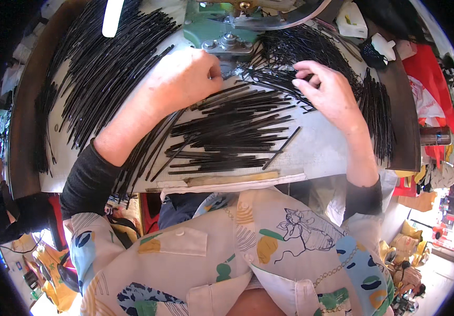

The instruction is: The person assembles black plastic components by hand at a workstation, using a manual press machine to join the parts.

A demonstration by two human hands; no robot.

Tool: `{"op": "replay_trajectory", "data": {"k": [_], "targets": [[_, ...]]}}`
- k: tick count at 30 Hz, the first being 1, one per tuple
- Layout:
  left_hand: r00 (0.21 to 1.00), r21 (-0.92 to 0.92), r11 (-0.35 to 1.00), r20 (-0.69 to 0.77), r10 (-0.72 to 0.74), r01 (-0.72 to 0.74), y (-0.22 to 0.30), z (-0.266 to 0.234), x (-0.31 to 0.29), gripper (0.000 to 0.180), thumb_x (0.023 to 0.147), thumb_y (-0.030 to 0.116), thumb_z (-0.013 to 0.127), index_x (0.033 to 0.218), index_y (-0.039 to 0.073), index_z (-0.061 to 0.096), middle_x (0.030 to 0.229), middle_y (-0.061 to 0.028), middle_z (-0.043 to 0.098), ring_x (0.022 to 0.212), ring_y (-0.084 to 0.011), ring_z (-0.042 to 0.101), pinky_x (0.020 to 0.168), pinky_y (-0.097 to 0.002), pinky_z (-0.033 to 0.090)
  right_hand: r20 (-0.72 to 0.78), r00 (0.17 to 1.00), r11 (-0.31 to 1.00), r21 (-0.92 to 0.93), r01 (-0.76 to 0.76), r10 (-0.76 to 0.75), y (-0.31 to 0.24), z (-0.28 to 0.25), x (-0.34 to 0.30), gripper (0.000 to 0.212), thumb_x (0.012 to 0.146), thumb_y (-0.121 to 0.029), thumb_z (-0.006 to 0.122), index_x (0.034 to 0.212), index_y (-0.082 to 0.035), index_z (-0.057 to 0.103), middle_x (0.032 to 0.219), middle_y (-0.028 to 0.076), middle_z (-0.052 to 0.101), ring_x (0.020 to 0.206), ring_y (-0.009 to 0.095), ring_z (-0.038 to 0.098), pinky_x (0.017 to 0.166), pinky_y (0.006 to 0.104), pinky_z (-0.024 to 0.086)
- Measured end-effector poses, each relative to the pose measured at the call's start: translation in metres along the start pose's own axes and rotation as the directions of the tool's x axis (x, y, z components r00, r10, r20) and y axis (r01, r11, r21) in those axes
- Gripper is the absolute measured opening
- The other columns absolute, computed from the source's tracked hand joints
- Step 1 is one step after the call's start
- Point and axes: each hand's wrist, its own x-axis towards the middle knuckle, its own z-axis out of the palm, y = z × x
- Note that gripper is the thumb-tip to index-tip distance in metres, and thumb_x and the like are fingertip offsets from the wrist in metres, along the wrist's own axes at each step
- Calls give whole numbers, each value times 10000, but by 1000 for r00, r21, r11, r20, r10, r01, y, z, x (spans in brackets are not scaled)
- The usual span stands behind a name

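A green machine (228, 38) with a metal working head stands at the top middle of the table. Close to the front of that head is my left hand (189, 78), its fingers curled together; what they hold, if anything, is hidden. My right hand (331, 95) hovers over the right side, thumb and index finger apart, with nothing visible between them. Just left of its fingertips lies a loose tangle of thin black strips (272, 79). A stack of black strips (232, 129) lies between my forearms, roughly crosswise, with one strip (282, 147) slanting off its right end.
A large bundle of long black strips (114, 68) covers the table's left side, and more strips (375, 118) lie at the right edge. A dark raised border (403, 116) runs along the right side. A white container (351, 21) stands at the upper right, near red cloth (431, 79).
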Motion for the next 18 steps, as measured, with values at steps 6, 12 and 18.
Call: {"op": "replay_trajectory", "data": {"k": [6, 12, 18], "targets": [[999, 10, 1000, 49, 0, -1, 2, -2, -4, 165, 738, 196, 613, 782, 42, 653, 693, -126, 633, 671, -300, 625, 641, -361, 497, 26, 996, 986, -145, 87, -84, -14, 18, 7, 230, 815, -211, 593, 992, -64, 602, 942, 101, 635, 816, 298, 609, 730, 380, 483], [1000, 37, 999, 6, -24, 24, 1, 5, -3, 151, 750, 181, 594, 769, 40, 644, 708, -135, 637, 683, -312, 626, 641, -376, 496, 42, 988, 975, -163, 153, -148, -16, 21, 8, 141, 817, -172, 568, 855, -38, 593, 882, 100, 591, 801, 318, 591, 712, 409, 473], [998, 152, 988, -56, 41, -32, -3, 2, -9, 131, 750, 162, 589, 782, 44, 636, 699, -125, 636, 685, -308, 626, 642, -375, 498, 22, 989, 976, -157, 150, -148, -16, 24, 7, 122, 818, -161, 567, 832, -41, 584, 870, 100, 585, 780, 320, 591, 697, 414, 472]]}}
